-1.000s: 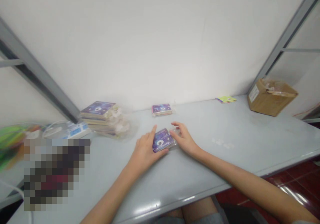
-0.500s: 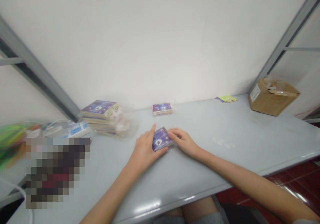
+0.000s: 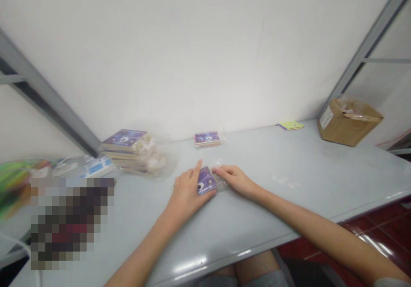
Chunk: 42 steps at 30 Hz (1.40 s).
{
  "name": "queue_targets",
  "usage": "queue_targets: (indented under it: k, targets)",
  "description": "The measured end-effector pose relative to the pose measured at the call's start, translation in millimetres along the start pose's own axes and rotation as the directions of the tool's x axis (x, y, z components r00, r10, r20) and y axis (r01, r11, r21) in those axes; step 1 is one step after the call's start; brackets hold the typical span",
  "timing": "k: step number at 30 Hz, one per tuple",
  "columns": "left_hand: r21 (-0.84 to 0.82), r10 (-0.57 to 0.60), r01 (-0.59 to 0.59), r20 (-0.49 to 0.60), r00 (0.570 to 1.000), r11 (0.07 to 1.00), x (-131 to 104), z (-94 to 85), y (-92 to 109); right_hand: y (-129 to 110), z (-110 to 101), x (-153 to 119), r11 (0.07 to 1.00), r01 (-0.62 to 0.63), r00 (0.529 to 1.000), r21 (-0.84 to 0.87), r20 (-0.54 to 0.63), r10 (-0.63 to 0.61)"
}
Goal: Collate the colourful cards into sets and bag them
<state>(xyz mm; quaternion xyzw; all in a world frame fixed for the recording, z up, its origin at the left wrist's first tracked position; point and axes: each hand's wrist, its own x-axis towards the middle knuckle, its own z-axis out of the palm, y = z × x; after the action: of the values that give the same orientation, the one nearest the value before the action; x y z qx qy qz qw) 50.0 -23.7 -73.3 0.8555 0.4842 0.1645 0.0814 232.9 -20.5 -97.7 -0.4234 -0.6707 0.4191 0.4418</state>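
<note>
A purple booklet (image 3: 207,181) with a white moon and stars on its cover lies on the table in front of me. My left hand (image 3: 187,187) covers its left part and grips it, thumb along the near edge and index finger stretched past the far side. Clear plastic wrapping (image 3: 221,180) sticks out from the booklet's right end. With bent fingers my right hand (image 3: 236,179) pinches this plastic beside the booklet. The fingertips partly hide the plastic, and whether the whole booklet sits inside it I cannot tell.
To the left stands a stack of similar purple booklets (image 3: 125,139) in plastic. Another wrapped pack (image 3: 207,138) lies by the wall. A yellow-green booklet (image 3: 290,125) and a cardboard box (image 3: 345,128) are farther right. A power strip (image 3: 99,166) lies at left.
My left hand now covers more of the booklet. The fingers of my right hand have come off the booklet's corner onto the plastic, and more plastic shows at the right end.
</note>
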Motion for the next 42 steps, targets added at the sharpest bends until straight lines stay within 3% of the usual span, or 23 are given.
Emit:
queue_targets:
  k: [2,6,9,13,18,21,23,25,30,35,38,42]
  targets:
    - [-0.008,-0.006,0.006,0.005,1.0,1.0,0,-0.4,0,-1,-1,0,0.999,-0.002,1.0,0.032,0.018,0.002]
    - [-0.033,0.022,-0.021,0.027,0.999,0.999,0,-1.3,-2,-4,-1,-2,0.997,0.037,0.985,0.063,0.164,-0.046]
    - [-0.037,0.039,-0.038,0.037,0.999,0.999,-1,-1.3,-3,-2,-3,-2,0.998,-0.015,0.984,0.058,0.178,0.005]
    - [-0.02,0.034,-0.033,0.06,0.998,0.999,-3,-0.5,-5,1,-17,4,0.995,-0.097,0.994,-0.019,0.043,0.098]
    - [0.023,0.023,-0.027,0.122,0.992,0.999,-4,0.1,-10,0,-57,11,0.978,-0.109,0.985,-0.18,-0.151,0.082]
    - [0.027,0.019,-0.023,0.124,0.992,0.999,-4,-0.4,-11,2,-80,9,0.952,-0.137,0.99,-0.273,-0.013,0.139]
    - [0.029,0.014,-0.017,0.126,0.992,0.999,-3,-0.7,-11,8,-91,6,0.927,-0.154,0.971,-0.343,0.124,0.207]
    - [0.026,0.018,-0.021,0.121,0.993,0.999,-3,-0.5,-11,16,-96,4,0.903,-0.142,0.955,-0.405,0.185,0.233]
    - [0.029,0.021,-0.025,0.116,0.993,0.999,-3,1.0,-12,30,-95,7,0.885,-0.152,0.966,-0.439,0.125,0.228]
    - [0.0,0.072,-0.073,0.108,0.992,0.997,-4,2.9,-11,19,-84,10,0.9,-0.147,0.982,-0.411,0.045,0.182]
    - [-0.026,0.104,-0.102,0.117,0.988,0.994,-4,3.6,-10,8,-73,9,0.961,-0.127,0.983,-0.248,0.097,0.155]
    - [-0.033,0.116,-0.112,0.133,0.984,0.993,-4,3.7,-8,1,-57,6,0.985,-0.174,0.95,0.011,0.264,0.165]
